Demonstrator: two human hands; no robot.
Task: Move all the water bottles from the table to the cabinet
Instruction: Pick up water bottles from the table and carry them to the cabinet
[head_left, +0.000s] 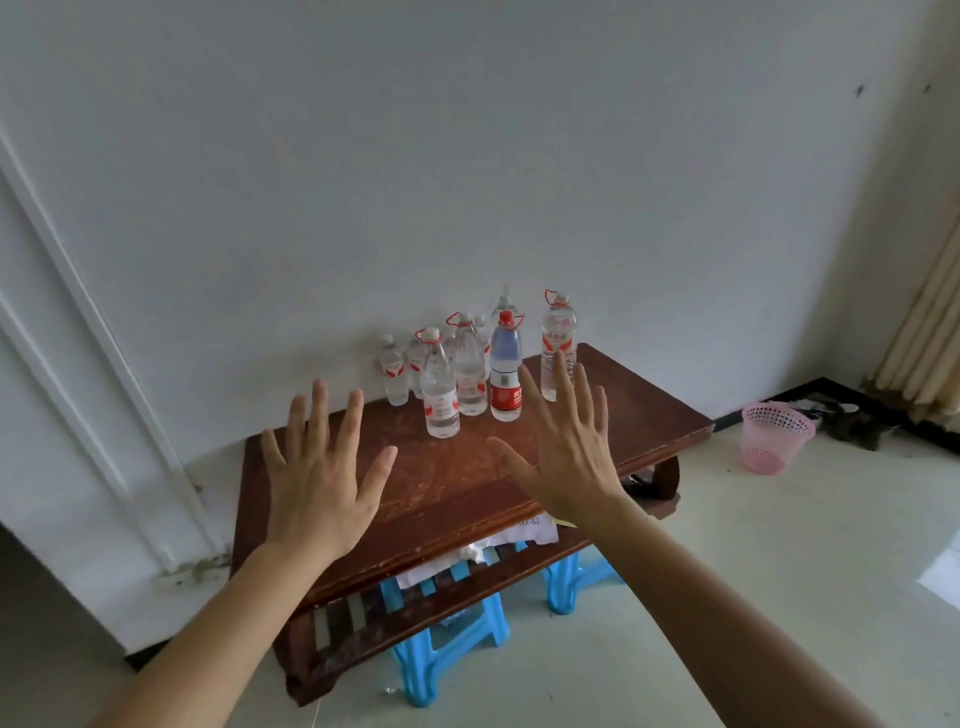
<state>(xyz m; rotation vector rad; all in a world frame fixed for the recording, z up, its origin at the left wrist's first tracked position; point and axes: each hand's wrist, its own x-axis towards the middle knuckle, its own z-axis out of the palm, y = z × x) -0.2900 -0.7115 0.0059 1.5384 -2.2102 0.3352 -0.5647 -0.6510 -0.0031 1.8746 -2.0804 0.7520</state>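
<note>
Head view looks down on our two bare arms stretched out over a low, dark red-brown wooden tabletop (457, 467). Our left hand (317, 483) hovers palm down above the near left part of it, its grip wide, the fingers straight and spread, holding nothing. Our right hand (566, 457) hangs the same way above the middle, its grip also wide and empty. Its fingertips overlap the bottles in the picture, and we cannot tell whether they touch any. The clear plastic water bottles (470, 369) stand upright in a tight cluster at the far edge of the tabletop, close to the plain white wall (467, 156). Several wear red carry loops at the neck, and those at the back are partly hidden. Nearest us stands a clear bottle with a faint red label (440, 395), and just right of it a blue-tinted bottle with a solid red label (505, 379). A tall clear bottle (557, 338) stands a little apart on the right, partly behind our right fingers, and a small clear bottle (394, 371) marks the left end. Under the tabletop a slatted lower shelf carries crumpled white papers (519, 535), and bright blue plastic stools (447, 639) are tucked beneath. On the pale floor to the right, well apart from the table, sits a pink perforated plastic basket (774, 436).
</note>
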